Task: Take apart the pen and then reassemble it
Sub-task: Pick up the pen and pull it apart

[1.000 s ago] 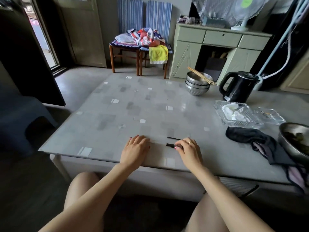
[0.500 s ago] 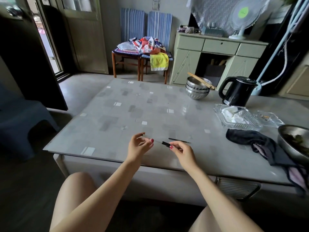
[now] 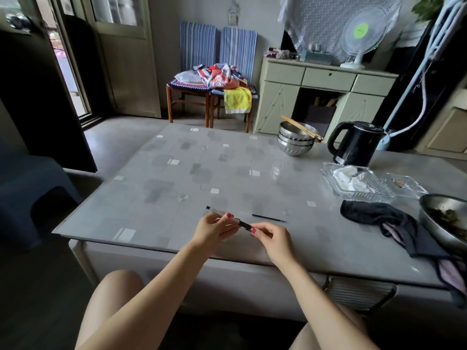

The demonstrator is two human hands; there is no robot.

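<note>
Grey patterned table (image 3: 177, 173) below me, I have the pen barrel (image 3: 222, 213) pinched in my left hand (image 3: 214, 229) and its black grip end (image 3: 244, 225) pinched by my right hand (image 3: 271, 239), just above the near edge. The refill (image 3: 269, 218) lies on the table just beyond; I'd judge a straight, gentle twist keeps the parts aligned. Further right, a glass tray (image 3: 328, 183) holds crumpled tissue and stacked steel bowls (image 3: 294, 145) carry chopsticks (image 3: 300, 127).
</note>
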